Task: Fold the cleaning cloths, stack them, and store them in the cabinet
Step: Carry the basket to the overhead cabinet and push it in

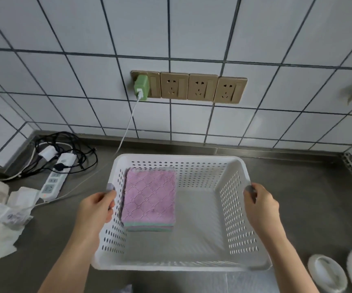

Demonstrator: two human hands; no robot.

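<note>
A white perforated plastic basket [200,263] sits on the grey counter in the middle of the head view. Inside it, against the left wall, lies a neat stack of folded cleaning cloths [149,199], pink on top with green and pink layers below. My left hand [97,209] grips the basket's left rim at its handle. My right hand [262,207] grips the right rim at the opposite handle. The right half of the basket floor is bare.
A white power strip [53,182] with tangled black cables lies at the back left, and a white charger cable runs from a green plug [142,87] in the wall sockets. Crumpled white wrappers [8,220] lie at the left. A white lid [325,271] and jar stand at the bottom right.
</note>
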